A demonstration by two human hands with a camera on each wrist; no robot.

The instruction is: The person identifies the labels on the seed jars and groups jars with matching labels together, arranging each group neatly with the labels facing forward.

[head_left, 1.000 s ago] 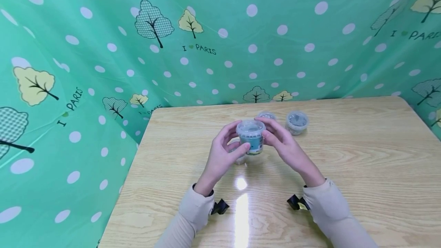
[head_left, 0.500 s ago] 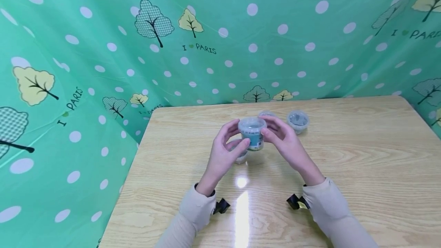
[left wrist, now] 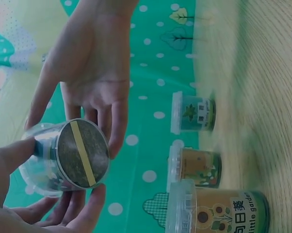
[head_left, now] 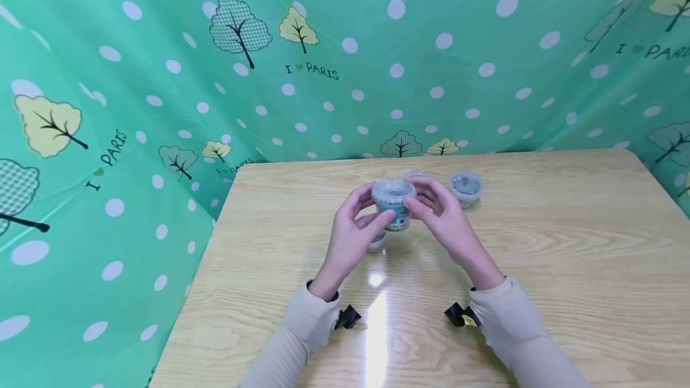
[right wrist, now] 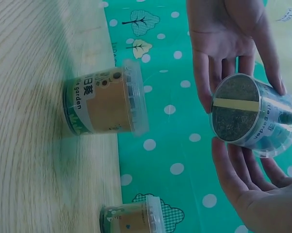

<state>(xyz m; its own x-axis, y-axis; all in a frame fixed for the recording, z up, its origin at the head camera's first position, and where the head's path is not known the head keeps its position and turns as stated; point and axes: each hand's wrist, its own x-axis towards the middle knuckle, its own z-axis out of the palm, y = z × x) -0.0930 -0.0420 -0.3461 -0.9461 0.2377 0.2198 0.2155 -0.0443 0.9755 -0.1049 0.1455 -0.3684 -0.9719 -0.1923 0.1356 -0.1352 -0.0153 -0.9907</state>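
Observation:
A clear plastic cup with a lid and a blue label [head_left: 392, 191] is held up above the table between both hands. Its round base [right wrist: 235, 114], dark grey with a pale yellow strip across it, faces both wrist cameras. My left hand [head_left: 347, 235] grips the cup's left side, thumb on the front and fingers curled behind. On the opposite side, my right hand [head_left: 451, 226] pinches it near the rim, thumb in front. A sunflower-labelled cup [left wrist: 228, 213] stands on the table just behind the left hand, which partly hides it in the head view.
Farther back stand two more lidded cups: one with an orange label [left wrist: 198, 167], mostly hidden by the right hand in the head view, and one with a green-blue label [head_left: 466, 187] to its right. A green printed cloth [head_left: 345, 76] hangs behind the wooden table [head_left: 566, 256].
The held cup has turned a little between the fingers, so its label shows a different part. The right thumb sits slightly farther left. The head view has shifted slightly; the standing cups stay put.

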